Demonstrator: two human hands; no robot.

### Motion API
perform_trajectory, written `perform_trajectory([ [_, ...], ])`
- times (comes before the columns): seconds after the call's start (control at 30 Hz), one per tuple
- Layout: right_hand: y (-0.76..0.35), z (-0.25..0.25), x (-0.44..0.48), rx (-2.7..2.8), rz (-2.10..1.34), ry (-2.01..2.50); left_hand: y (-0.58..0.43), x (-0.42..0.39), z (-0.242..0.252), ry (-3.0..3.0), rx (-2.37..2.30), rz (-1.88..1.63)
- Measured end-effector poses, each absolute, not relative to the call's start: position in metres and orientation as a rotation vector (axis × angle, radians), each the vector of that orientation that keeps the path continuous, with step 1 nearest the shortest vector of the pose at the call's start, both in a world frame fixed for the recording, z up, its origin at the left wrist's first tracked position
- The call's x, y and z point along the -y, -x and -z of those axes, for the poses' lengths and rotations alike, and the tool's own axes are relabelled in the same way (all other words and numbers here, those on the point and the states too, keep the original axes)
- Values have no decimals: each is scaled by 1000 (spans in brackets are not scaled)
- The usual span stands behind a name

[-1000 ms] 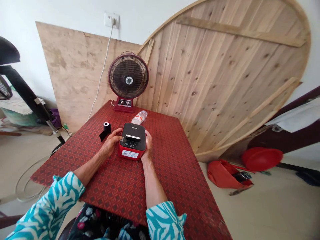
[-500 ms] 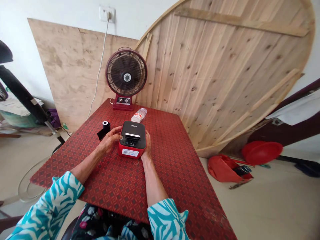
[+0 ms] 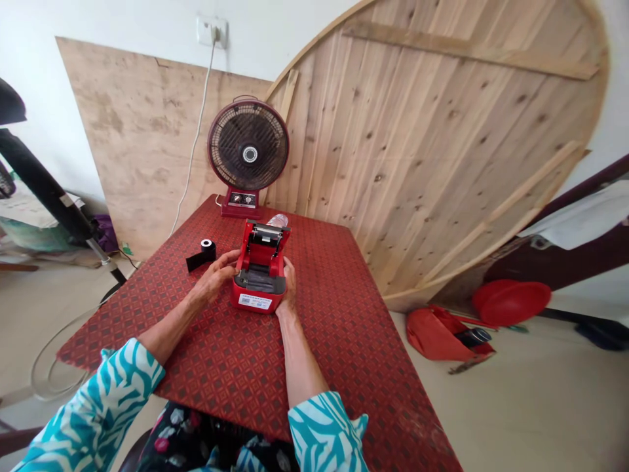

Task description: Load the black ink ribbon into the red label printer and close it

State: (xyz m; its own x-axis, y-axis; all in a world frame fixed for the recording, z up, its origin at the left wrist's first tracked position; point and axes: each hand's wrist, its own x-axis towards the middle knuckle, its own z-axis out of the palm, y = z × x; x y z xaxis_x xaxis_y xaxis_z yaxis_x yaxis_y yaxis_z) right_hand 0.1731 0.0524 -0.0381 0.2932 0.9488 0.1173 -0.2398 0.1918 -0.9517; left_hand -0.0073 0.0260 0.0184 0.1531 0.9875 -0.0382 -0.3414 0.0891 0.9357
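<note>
A small red and black label printer (image 3: pixel 259 280) stands on the red patterned table (image 3: pixel 236 354), its lid (image 3: pixel 265 240) swung up and back so the inside shows. My left hand (image 3: pixel 216 276) grips its left side with curled fingers. My right hand (image 3: pixel 289 283) is pressed against its right side. A black roll of tape (image 3: pixel 207 248) with a loose tail lies on the table just left of the printer, apart from my left hand.
A red table fan (image 3: pixel 248 152) stands at the table's far end, its cord running to a wall socket (image 3: pixel 211 31). A plastic bottle (image 3: pixel 278 220) lies behind the printer. A big round wooden tabletop (image 3: pixel 442 144) leans on the wall. Red bowl (image 3: pixel 511 301) and bag (image 3: pixel 442 335) on the floor right.
The printer's black lid, closed in both earlier frames, has now sprung open and stands upright. Both hands stay on the printer's sides.
</note>
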Motion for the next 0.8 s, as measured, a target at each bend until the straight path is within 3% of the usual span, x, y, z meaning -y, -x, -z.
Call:
perform_trajectory([
  [0.13,-171,41,-55,833,-999,1027,9,-27,-23,-1077,-989,-1255],
  [0.3,-172,38,-54,856,-1028,992,2,-48,-50,-1735,-1076,-1281],
  [0.57,-172,41,-56,855,-1027,952,-39,-101,-71,-2402,-1282,-235],
  [0.8,-168,40,-59,835,-1028,937,-42,-112,-73,-2457,-1295,-71],
])
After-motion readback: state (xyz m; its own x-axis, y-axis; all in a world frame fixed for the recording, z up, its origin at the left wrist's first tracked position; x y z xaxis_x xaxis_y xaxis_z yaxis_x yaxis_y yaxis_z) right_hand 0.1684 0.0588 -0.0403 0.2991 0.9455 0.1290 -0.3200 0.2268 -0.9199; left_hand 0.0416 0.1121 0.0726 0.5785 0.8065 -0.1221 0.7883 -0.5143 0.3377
